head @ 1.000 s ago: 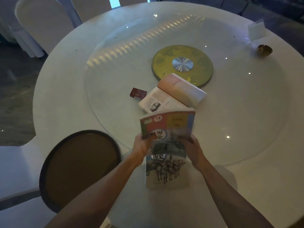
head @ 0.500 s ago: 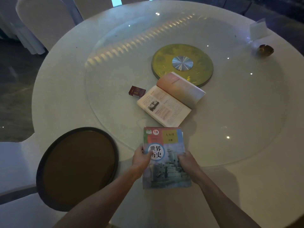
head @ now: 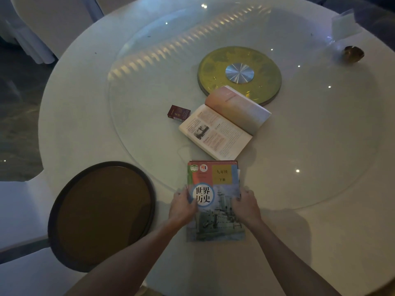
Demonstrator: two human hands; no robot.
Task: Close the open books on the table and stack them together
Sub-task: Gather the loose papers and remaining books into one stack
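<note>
A closed book with a colourful cover [head: 214, 182] lies flat near the table's front edge, on top of another closed book whose edge shows beneath it. My left hand [head: 181, 205] grips its left edge and my right hand [head: 245, 205] grips its right edge. Beyond it, an open book [head: 222, 127] lies on the glass turntable, its right-hand pages arched up.
A small dark red box [head: 178, 113] sits left of the open book. A yellow disc [head: 239, 73] marks the centre of the glass turntable [head: 149, 82]. A round brown chair back [head: 102, 214] stands at the table's front left. A small bowl [head: 353, 54] and a white card [head: 343, 23] sit far right.
The colourful book was held up tilted above the lower book; both hands have brought it down flat onto that book and squared it, still gripping its edges.
</note>
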